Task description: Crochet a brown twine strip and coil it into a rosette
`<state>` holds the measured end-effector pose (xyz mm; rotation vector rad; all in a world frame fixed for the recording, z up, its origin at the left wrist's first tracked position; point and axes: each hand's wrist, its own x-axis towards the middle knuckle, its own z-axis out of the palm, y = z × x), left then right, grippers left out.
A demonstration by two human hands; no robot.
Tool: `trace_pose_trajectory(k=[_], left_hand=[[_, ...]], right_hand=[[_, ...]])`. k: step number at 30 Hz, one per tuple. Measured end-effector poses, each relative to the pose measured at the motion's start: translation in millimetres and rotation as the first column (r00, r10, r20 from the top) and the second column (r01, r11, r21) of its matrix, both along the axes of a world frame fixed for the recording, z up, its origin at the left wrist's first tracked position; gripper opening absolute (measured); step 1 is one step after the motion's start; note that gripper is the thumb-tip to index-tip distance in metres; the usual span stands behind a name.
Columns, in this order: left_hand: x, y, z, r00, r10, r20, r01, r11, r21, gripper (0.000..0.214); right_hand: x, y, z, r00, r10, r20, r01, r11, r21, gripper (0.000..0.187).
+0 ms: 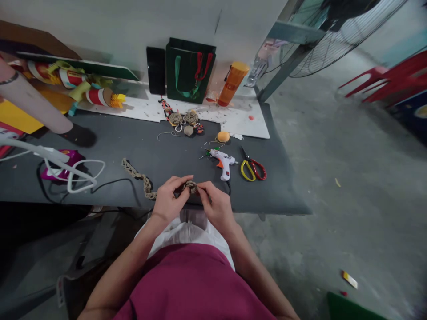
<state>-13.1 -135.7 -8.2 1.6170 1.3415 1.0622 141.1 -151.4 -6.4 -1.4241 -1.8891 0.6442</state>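
The left hand (168,201) and right hand (216,203) are held close together just above the table edge, with the fingers curled inward. Their fingertips pinch a small coil (191,186) at the end of a braided jute cord (145,183) from both sides; the fingers partly hide the coil. From the coil, the cord's long axis runs toward 10 o'clock, and its free length lies on the dark table (110,149). At 2 o'clock, a white glue gun (224,163) lies near red-and-yellow scissors (252,167). At 12 o'clock are jute rosettes (182,118), and farther off stand a green gift bag (190,71) and an orange bottle (233,83).
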Motion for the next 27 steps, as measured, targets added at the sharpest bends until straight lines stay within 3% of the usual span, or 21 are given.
trace_pose_trajectory(k=[4,8,13,21,27], left_hand=[[-1.1,0.2,-1.2,0.998,0.003,-0.07,0.001,0.998,0.056,0.031],[1.0,-2.8,-6.0,0.983,0.013,-0.186,0.021,0.983,0.18,0.032],[5.4,-6.4,-8.6,0.963,-0.023,-0.27,0.098,0.958,0.271,0.035],[0.8,-2.4,-6.0,0.989,-0.076,-0.124,0.098,0.978,0.182,0.034],[0.6,-2.6,-5.6,0.988,-0.141,-0.065,0.148,0.981,0.123,0.035]], right_hand=[[-2.2,-2.1,0.9,0.994,0.008,0.11,-0.011,1.0,0.027,0.023],[-5.1,-1.7,2.5,0.996,-0.076,0.037,0.076,0.997,-0.003,0.013],[-5.9,2.4,3.8,0.995,-0.093,-0.018,0.093,0.995,-0.034,0.011],[-3.8,6.3,3.9,0.974,-0.118,-0.192,0.099,0.989,-0.107,0.013],[-5.5,4.9,5.1,0.992,-0.117,-0.04,0.115,0.992,-0.051,0.019]])
